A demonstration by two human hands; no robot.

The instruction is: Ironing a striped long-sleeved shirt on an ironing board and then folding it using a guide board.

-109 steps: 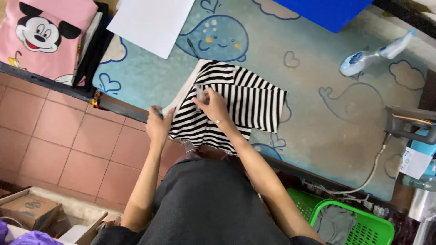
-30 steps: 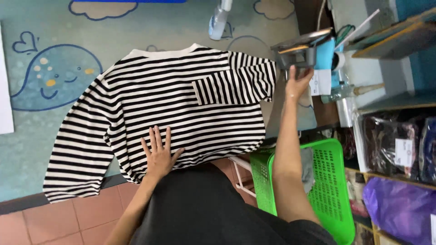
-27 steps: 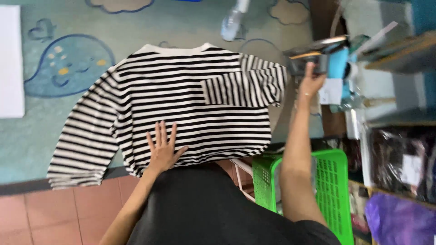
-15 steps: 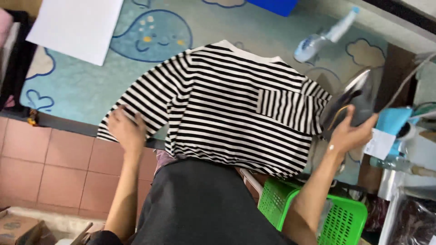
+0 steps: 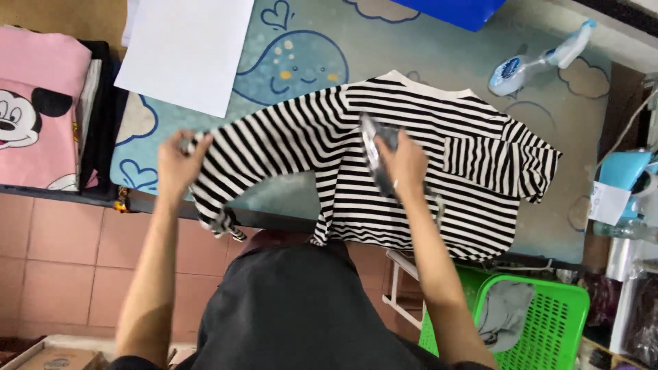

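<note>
Small garment-pressing workroom, home-run or back-of-shop feel. Padded tabletop [image 5: 288, 199] under whale-print cover serves as ironing surface; striped shirt [image 5: 439, 164] spread on it, iron [image 5: 378, 159] resting on shirt. Spray bottle [image 5: 541, 58] at far edge. Folded printed clothes [image 5: 34, 109] stacked at left end, white sheet [image 5: 188, 48] beside them. Green plastic laundry basket [image 5: 548, 322] on tiled floor [image 5: 62, 267], cardboard box [image 5: 58, 358] low left

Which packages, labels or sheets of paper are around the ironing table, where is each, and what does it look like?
White sheet: large, blank, rectangular, lying at the table's far left.
Paper tag: small, white, on the pale blue device at the right edge; print too small to tell.
Cardboard box: brown, on the floor at bottom left, only partly seen.
No screens show.
</note>
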